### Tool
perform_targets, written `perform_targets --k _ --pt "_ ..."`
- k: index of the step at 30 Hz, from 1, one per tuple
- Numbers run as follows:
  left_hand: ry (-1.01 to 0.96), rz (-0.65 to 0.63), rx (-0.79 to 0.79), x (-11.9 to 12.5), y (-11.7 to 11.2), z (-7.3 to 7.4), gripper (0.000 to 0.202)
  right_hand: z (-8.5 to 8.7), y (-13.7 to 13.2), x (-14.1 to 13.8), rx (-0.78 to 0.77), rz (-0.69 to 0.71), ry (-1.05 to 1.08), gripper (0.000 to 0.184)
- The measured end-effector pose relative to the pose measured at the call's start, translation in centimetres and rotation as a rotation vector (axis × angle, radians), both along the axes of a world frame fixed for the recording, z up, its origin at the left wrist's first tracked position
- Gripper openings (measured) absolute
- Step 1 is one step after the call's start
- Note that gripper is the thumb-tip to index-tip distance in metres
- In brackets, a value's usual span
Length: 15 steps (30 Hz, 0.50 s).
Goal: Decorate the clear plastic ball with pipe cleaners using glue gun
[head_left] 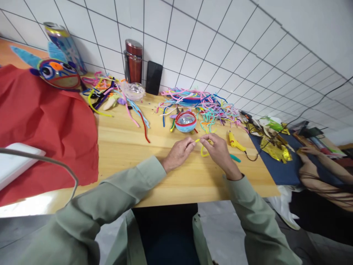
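Observation:
Between my two hands runs a yellow pipe cleaner (pixel 203 151), its loose part curving down below the fingers. My left hand (pixel 179 151) pinches one end between thumb and fingertips. Close beside it, my right hand (pixel 216 149) is closed on the same pipe cleaner. Just beyond the hands stands a small clear bowl (pixel 185 122) wrapped in light blue pipe cleaner with a red band at its rim. A teal strip (pixel 235 158) lies by my right wrist, and a yellow glue gun (pixel 235 141) rests to the right of that hand.
Piles of coloured pipe cleaners (pixel 190 98) line the wall. A red thermos (pixel 134 60), a black phone (pixel 153 78) and a clear dish (pixel 134 91) stand behind. At left are a decorated face figure (pixel 59 73), a can (pixel 64 44) and red cloth (pixel 74 147). Another person's arms (pixel 317 173) are at right.

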<state>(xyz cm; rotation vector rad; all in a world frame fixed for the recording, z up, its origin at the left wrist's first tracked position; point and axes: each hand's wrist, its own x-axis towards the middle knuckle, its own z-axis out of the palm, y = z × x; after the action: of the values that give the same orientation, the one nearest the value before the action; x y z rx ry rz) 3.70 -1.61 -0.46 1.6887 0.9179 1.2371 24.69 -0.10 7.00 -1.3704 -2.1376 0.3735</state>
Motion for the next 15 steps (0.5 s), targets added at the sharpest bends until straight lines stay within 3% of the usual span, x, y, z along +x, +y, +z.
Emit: perform_targets --k 5,11,15 --pt "-0.064 0.016 -0.09 -0.1 0.2 0.2 0.032 -0.7 0.6 -0.4 -0.055 -0.083 0.131 0.027" --pt "-0.083 0.047 -0.157 -0.3 0.5 -0.1 0.036 -1.5 0.3 0.3 -0.174 -0.089 0.163 0.03" --pt "-0.073 0.011 -0.181 -0.4 0.6 -0.3 0.039 0.3 2.1 3.5 -0.131 -0.178 0.109 0.027"
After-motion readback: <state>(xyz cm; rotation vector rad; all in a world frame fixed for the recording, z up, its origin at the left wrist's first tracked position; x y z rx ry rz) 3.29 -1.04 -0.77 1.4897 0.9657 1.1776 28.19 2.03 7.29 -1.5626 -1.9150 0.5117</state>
